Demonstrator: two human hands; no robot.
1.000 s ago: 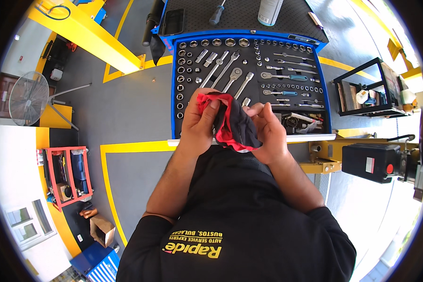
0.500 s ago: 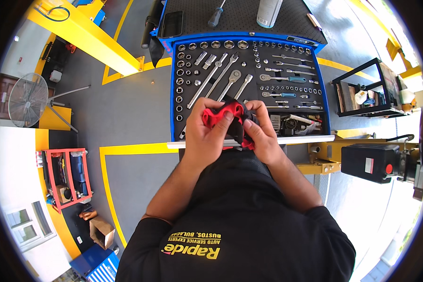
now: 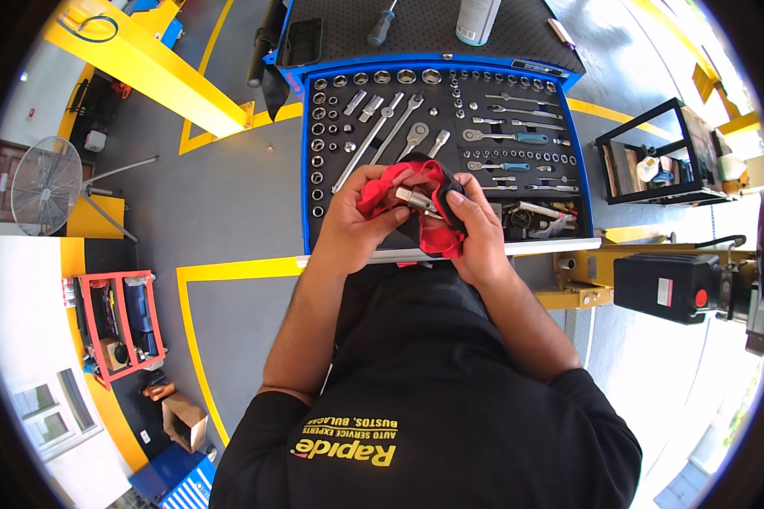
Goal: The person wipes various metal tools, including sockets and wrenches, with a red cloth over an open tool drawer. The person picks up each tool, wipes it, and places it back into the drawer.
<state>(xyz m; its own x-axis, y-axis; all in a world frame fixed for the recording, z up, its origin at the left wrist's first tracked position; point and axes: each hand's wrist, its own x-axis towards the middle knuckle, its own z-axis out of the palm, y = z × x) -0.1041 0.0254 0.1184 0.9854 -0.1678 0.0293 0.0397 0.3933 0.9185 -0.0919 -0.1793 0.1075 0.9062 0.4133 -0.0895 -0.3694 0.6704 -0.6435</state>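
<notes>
Over the front edge of an open tool drawer (image 3: 311, 144), both my hands hold a red and black cloth (image 3: 437, 241). A short silver socket-tool piece (image 3: 416, 201) with a squared end lies in its folds; its exact kind is unclear. My left hand (image 3: 356, 222) is closed on the cloth's left side, thumb near the metal piece. On the other side, my right hand (image 3: 482, 229) pinches the cloth with thumb and fingers. Beyond them, a ratchet (image 3: 418, 136), long bars and rows of sockets (image 3: 318, 145) sit in black foam. Blue-handled ratchets (image 3: 530, 137) lie at the right.
On the cabinet top (image 3: 433, 34) are a phone (image 3: 304, 42), a screwdriver (image 3: 381, 29) and a white can (image 3: 477, 21). A yellow post (image 3: 157, 72) and fan (image 3: 47, 185) stand left. A black cart (image 3: 654, 157) and a black box-shaped unit (image 3: 660, 287) are at right.
The bunched cloth has been opened out, and the silver metal piece inside it now shows. My hands have moved slightly apart. The whole view has shifted a little.
</notes>
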